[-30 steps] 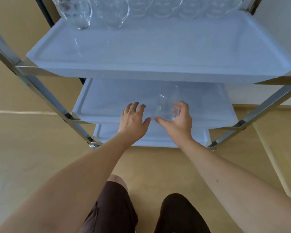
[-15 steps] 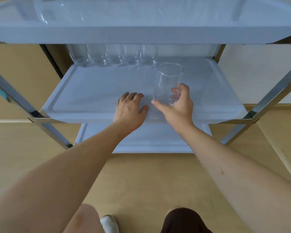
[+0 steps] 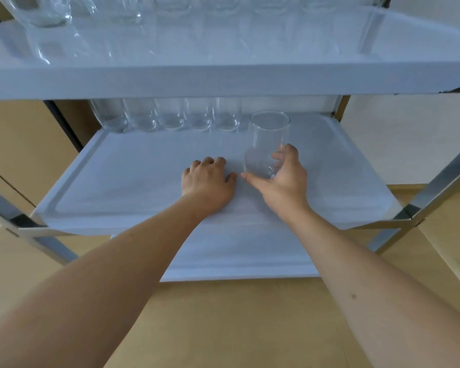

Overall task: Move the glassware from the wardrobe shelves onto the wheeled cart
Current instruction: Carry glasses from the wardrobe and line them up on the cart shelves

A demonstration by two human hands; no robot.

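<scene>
Tan floor (image 3: 223, 322) below, pale wall behind; wheeled cart with chrome frame (image 3: 433, 187) fills the view, three white trays stacked.

Middle tray (image 3: 133, 181): raised lip runs round all sides. Broad bare stretch across the front and left, also right of my hands out to the lip. Top tray (image 3: 223, 78) overhangs it, so headroom above the glass is limited. Chrome uprights stand at the front corners, well apart from both hands. Bottom tray (image 3: 237, 261) shows only its front strip under my forearms.

Right hand (image 3: 284, 179): grip is partly closed, thumb stretched left under the base, fingers curled round the far side of the clear tumbler (image 3: 267, 144). Tumbler is upright, over the middle tray, right of centre, just in front of the back row; can't tell whether its base is touching the tray.

Left hand (image 3: 207, 179): palm down on the tray, fingers loosely bent, holding nothing, thumb tip just beside my right thumb.

Tumbler: plain colourless glass, thin rim, wider toward a rounded bottom.

Back row of glasses (image 3: 170, 115) stands along the rear lip, left of the tumbler. More glasses (image 3: 48, 11) on the top tray.
</scene>
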